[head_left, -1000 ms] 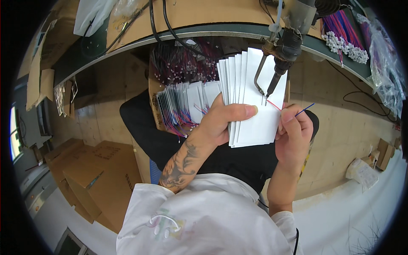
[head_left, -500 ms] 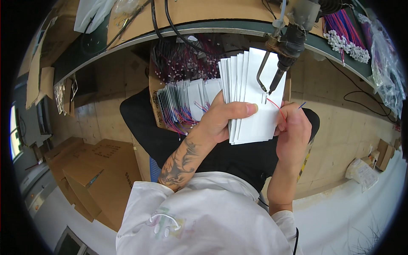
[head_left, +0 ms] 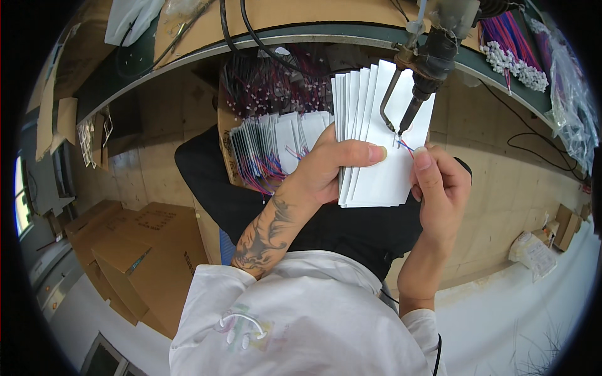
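My left hand [head_left: 338, 160] grips a fanned stack of flat white panels [head_left: 376, 185], thumb pressed across the top one. My right hand [head_left: 442, 188], at the stack's right edge, pinches a thin red and blue wire pair [head_left: 406, 146] between thumb and fingers. The wire ends lie on the top panel, close below the tip of a fixed soldering iron [head_left: 414, 113]. Beside the iron, a bent metal feed tube [head_left: 384, 103] points at the same spot. Whether the tip touches the wires is too small to tell.
On my lap sits a carton [head_left: 227, 147] holding panels with wires [head_left: 273, 147] and dark wire bundles [head_left: 276, 81]. The bench edge [head_left: 288, 39] curves across the far side. Red and blue wires with white connectors [head_left: 514, 62] lie far right; cardboard boxes [head_left: 141, 257] stand left.
The panel stack has shifted slightly up and right. My right hand has turned, thumb now uppermost. The blue wire, which stuck out rightward, now lies beside the red one near the iron's tip.
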The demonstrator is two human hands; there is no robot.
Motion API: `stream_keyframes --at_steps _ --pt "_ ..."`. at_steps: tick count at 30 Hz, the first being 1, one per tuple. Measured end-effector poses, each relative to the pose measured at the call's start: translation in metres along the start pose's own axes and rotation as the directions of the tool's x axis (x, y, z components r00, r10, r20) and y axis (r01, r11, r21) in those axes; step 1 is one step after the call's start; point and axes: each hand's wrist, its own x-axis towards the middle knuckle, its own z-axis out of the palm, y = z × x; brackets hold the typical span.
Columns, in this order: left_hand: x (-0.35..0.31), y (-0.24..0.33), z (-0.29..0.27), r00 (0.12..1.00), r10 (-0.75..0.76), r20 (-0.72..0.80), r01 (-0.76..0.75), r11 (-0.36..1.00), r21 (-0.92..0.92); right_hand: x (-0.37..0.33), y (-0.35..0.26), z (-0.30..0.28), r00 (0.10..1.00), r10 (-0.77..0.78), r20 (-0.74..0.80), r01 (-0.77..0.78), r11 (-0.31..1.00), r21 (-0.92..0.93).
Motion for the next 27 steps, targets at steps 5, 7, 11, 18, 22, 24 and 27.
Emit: stream_keyframes --at_steps 5,7,11,18,22,24,27 --pt "0.000 0.004 0.007 1.000 0.020 -0.024 -0.019 0.999 0.032 0.003 -0.004 -0.003 0.999 0.035 -0.011 -0.035 0.999 0.028" --pt "-0.001 0.007 0.009 1.000 0.011 -0.029 -0.009 0.999 0.040 0.004 -0.003 -0.006 1.000 0.027 0.005 -0.027 0.999 -0.021" --pt "-0.001 0.008 0.011 1.000 0.025 -0.002 -0.025 0.999 0.037 0.003 -0.005 -0.007 0.999 0.023 0.026 -0.025 0.997 0.076" --pt "-0.003 0.006 0.007 0.999 -0.005 -0.051 0.007 0.999 0.037 0.003 -0.001 -0.007 0.998 0.067 0.013 -0.068 0.996 0.049" --pt "-0.002 0.010 0.010 1.000 0.013 -0.026 -0.011 0.999 0.045 0.004 -0.005 -0.003 0.996 0.081 -0.028 -0.079 0.995 0.055" --pt "-0.002 0.011 0.012 1.000 0.009 -0.021 -0.008 0.999 0.051 0.004 -0.011 -0.002 0.996 0.070 -0.049 -0.069 0.997 0.026" --pt "-0.001 0.010 0.009 1.000 0.012 -0.028 -0.010 0.998 0.067 0.004 -0.007 -0.002 0.996 0.061 -0.060 -0.061 0.998 -0.001"
